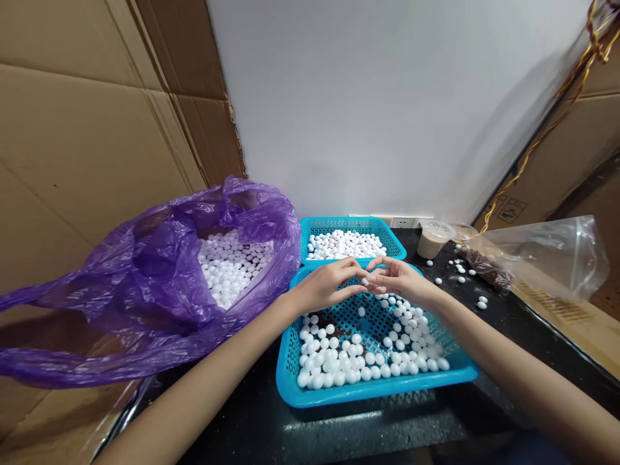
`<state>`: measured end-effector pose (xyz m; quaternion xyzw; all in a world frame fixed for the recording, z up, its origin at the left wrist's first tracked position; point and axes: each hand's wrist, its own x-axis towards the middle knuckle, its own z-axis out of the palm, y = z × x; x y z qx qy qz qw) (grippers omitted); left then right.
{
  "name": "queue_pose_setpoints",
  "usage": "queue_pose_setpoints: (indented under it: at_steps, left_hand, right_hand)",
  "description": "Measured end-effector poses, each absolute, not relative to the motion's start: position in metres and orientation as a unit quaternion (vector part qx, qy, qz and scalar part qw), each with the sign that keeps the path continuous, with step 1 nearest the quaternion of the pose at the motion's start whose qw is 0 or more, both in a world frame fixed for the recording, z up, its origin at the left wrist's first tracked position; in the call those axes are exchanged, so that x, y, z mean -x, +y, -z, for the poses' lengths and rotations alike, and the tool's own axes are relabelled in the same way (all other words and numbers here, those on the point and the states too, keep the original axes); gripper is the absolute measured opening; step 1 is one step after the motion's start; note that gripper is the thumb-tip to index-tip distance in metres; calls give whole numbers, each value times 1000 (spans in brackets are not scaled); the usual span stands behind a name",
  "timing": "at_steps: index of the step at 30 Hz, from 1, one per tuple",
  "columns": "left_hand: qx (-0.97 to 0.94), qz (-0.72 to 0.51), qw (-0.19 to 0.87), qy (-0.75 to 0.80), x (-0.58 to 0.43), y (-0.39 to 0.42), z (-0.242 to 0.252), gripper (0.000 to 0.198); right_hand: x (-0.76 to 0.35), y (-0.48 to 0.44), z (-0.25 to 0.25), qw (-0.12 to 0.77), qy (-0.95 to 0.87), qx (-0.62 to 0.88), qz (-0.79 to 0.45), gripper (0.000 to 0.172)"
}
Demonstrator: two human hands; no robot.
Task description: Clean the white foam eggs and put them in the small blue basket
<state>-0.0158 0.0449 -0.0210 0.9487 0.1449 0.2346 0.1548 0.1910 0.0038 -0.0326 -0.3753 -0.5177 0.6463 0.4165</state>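
My left hand [329,285] and my right hand [400,281] meet above the far rim of a turquoise plastic mesh basket [378,387]. Their fingertips close around a small white ball [365,281], which looks like foam. Several similar balls lie spread below them in the basket, mixed with dark brown bits [339,332]. Just behind stands a second turquoise basket [353,223], heaped with white balls [343,245]. To the left, a purple plastic bag [159,258] holds many more white balls [232,268].
The baskets stand on a black speckled counter [339,433], with loose white balls [460,271] scattered at the right. There are also a lidded plastic cup [431,239] and a transparent plastic bag [542,258]. Cardboard sheets [87,161] and a white wall [378,110] enclose the back.
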Motion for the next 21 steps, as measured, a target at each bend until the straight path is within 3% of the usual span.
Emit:
queue_pose_setpoints:
  at_steps: [21]
  left_hand:
    - [-924,-296,192,147,13,39,19,9]
  right_hand:
    - [-189,6,40,417,-537,323,-658,28]
